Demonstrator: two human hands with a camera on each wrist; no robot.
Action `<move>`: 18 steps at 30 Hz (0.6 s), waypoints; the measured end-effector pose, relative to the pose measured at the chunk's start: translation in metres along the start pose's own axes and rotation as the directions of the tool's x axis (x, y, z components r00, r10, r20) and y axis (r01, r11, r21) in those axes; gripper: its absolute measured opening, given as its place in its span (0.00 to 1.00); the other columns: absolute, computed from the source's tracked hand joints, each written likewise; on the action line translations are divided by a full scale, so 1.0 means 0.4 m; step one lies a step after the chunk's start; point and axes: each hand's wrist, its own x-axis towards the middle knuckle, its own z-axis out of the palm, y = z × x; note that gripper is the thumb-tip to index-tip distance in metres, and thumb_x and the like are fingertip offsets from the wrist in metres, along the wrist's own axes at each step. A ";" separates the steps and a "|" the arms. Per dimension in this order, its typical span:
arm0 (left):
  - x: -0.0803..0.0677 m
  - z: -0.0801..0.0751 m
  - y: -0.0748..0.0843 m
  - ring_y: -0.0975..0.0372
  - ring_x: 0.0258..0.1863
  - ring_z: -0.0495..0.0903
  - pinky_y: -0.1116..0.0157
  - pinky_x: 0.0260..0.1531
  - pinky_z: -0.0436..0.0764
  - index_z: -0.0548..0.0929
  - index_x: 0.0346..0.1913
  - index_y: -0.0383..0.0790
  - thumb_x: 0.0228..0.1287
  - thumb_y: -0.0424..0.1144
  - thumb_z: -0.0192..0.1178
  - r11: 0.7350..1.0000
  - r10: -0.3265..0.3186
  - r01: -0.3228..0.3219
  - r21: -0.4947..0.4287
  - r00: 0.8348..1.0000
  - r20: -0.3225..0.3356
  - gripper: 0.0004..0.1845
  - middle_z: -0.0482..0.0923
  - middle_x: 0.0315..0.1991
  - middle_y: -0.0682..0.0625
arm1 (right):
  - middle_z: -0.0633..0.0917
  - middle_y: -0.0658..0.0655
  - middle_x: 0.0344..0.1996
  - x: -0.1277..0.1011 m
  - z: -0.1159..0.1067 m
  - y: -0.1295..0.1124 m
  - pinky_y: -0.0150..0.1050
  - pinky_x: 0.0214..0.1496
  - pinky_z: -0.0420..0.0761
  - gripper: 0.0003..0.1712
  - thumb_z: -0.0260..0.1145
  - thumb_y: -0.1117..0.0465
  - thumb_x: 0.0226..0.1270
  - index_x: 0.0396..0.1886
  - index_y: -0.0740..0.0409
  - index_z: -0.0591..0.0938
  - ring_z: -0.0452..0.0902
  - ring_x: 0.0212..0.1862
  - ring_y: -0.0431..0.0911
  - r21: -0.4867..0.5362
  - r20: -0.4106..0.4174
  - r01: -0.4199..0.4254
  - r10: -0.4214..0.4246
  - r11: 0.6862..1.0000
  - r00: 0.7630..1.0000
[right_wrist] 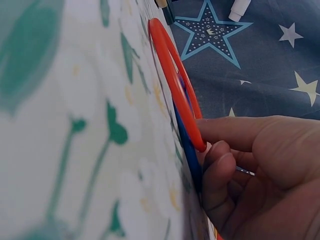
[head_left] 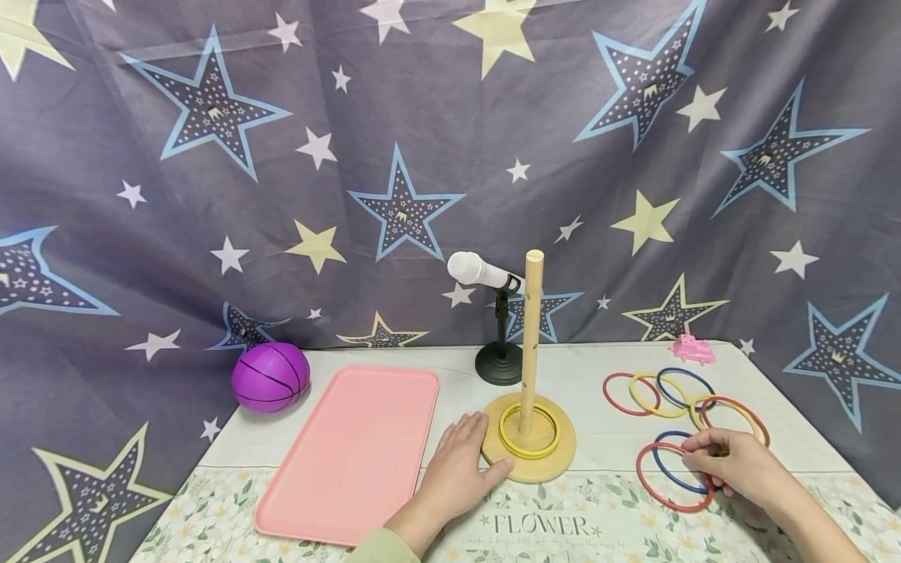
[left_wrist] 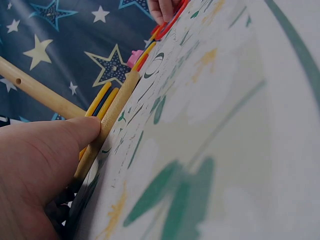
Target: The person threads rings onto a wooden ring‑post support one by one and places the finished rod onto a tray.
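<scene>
A wooden ring stand has a round base (head_left: 556,463) and an upright post (head_left: 531,344), with a yellow ring (head_left: 508,438) lying round the post. My left hand (head_left: 473,453) lies flat on the table, fingers straight, its thumb (left_wrist: 75,135) touching the rim of the base (left_wrist: 112,117). On the right, my right hand (head_left: 704,461) pinches the edge of a red ring (head_left: 651,486) that lies over a blue ring (head_left: 665,469). The right wrist view shows my fingers curled at the red ring (right_wrist: 172,70), with the blue ring (right_wrist: 187,150) beneath it.
Several loose coloured rings (head_left: 640,399) lie behind my right hand. A pink tray (head_left: 352,453) sits left of the stand, with a purple ball (head_left: 271,377) beyond it. A white microphone (head_left: 482,271) on a black stand and a pink toy (head_left: 692,349) are by the starred backdrop.
</scene>
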 end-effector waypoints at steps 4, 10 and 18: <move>0.000 0.000 0.000 0.38 0.82 0.63 0.38 0.83 0.58 0.70 0.80 0.24 0.77 0.62 0.65 1.000 -0.006 0.006 -0.006 1.000 0.007 0.48 0.68 0.80 0.31 | 0.82 0.54 0.24 -0.001 -0.001 0.001 0.37 0.25 0.81 0.14 0.72 0.59 0.80 0.53 0.66 0.87 0.76 0.25 0.45 0.006 0.007 0.005 -0.005 1.000 1.000; 0.001 -0.006 0.004 0.40 0.84 0.62 0.40 0.84 0.56 0.69 0.81 0.25 0.77 0.62 0.66 1.000 -0.030 0.030 -0.008 0.999 0.031 0.48 0.67 0.81 0.32 | 0.82 0.54 0.24 -0.002 -0.001 0.000 0.37 0.26 0.81 0.14 0.73 0.57 0.80 0.52 0.65 0.88 0.76 0.26 0.45 0.023 0.010 -0.002 0.002 1.000 1.000; -0.001 -0.009 0.005 0.40 0.84 0.62 0.41 0.84 0.57 0.69 0.81 0.25 0.77 0.60 0.67 1.000 -0.027 0.027 -0.002 0.999 0.033 0.47 0.67 0.81 0.32 | 0.83 0.55 0.25 -0.004 0.001 -0.005 0.37 0.26 0.81 0.14 0.73 0.58 0.80 0.52 0.66 0.89 0.76 0.25 0.45 0.053 -0.002 -0.009 0.009 0.999 1.000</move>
